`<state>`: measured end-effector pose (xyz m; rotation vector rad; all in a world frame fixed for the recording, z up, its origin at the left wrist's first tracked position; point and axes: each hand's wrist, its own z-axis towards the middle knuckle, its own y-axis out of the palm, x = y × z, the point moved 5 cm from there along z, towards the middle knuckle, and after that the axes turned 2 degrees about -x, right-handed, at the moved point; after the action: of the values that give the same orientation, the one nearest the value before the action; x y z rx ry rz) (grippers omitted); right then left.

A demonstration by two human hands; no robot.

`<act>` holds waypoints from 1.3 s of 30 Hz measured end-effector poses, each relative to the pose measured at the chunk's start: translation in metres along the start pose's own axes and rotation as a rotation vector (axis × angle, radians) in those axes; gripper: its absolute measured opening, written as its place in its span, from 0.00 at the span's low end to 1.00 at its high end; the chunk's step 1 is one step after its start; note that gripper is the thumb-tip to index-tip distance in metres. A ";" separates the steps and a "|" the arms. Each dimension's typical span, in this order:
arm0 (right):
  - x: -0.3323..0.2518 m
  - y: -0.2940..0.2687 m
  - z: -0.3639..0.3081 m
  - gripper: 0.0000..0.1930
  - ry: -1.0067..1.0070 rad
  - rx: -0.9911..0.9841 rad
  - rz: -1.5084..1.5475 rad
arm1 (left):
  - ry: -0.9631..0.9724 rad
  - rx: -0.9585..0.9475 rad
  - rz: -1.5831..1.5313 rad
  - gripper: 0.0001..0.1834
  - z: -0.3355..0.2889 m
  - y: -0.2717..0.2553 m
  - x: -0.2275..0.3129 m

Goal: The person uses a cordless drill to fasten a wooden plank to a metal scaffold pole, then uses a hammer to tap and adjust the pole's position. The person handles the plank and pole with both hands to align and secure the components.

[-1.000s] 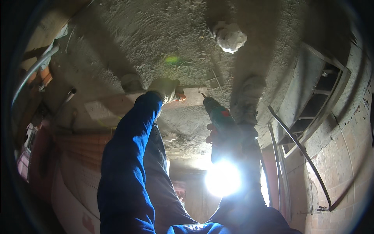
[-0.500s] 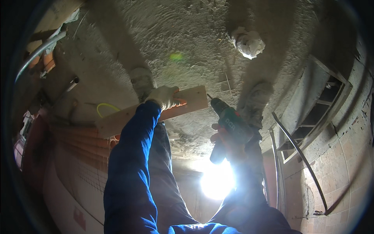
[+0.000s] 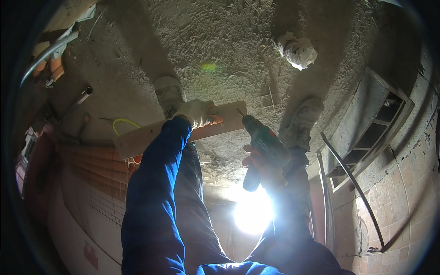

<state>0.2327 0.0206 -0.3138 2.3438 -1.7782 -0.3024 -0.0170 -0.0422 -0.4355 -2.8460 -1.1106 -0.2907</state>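
My left hand point(image 3: 198, 114), in a pale work glove with orange on the fingers, grips a flat wooden board point(image 3: 228, 120) along its upper edge. The board slants up to the right, and my sleeve covers part of its middle. A dark green cordless drill point(image 3: 264, 140) is in my right hand point(image 3: 259, 161), fingers wrapped round its handle. Its thin bit points up and left, and the tip lies over the board's right end near the corner. Whether the tip touches the wood I cannot tell.
Rough concrete floor point(image 3: 220, 50) spreads ahead, with a crumpled whitish lump point(image 3: 297, 51) on it. Orange pipes point(image 3: 98, 167) and a yellow loop point(image 3: 123, 123) are at left. A metal frame point(image 3: 389, 133) and a dark bent rod point(image 3: 355, 183) stand at right. A bright lamp point(image 3: 253, 211) glares below the drill.
The drill in my right hand has moved left, bringing its bit from beside the board's right end to over it. My left hand keeps its hold on the board.
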 end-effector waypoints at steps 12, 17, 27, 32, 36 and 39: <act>0.015 0.008 0.010 0.31 -0.085 0.120 -0.370 | 0.036 0.041 -0.013 0.35 -0.005 -0.003 0.001; 0.001 0.026 0.000 0.37 -0.277 0.199 -0.925 | 0.042 0.103 -0.002 0.36 -0.002 0.003 -0.003; -0.017 0.044 0.006 0.41 -0.448 0.183 -1.386 | 0.122 0.219 0.069 0.35 0.000 0.007 -0.006; -0.016 0.043 0.011 0.38 -0.513 0.169 -1.470 | 0.105 0.206 0.046 0.35 -0.004 0.004 -0.010; -0.014 0.043 0.013 0.39 -0.496 0.153 -1.477 | 0.125 0.244 0.038 0.36 -0.004 0.003 -0.012; -0.014 0.044 0.013 0.39 -0.501 0.146 -1.523 | 0.114 0.234 0.017 0.36 -0.001 0.004 -0.016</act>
<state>0.1846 0.0223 -0.3134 3.3722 0.3446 -0.9749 -0.0262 -0.0560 -0.4373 -2.5983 -1.0245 -0.2958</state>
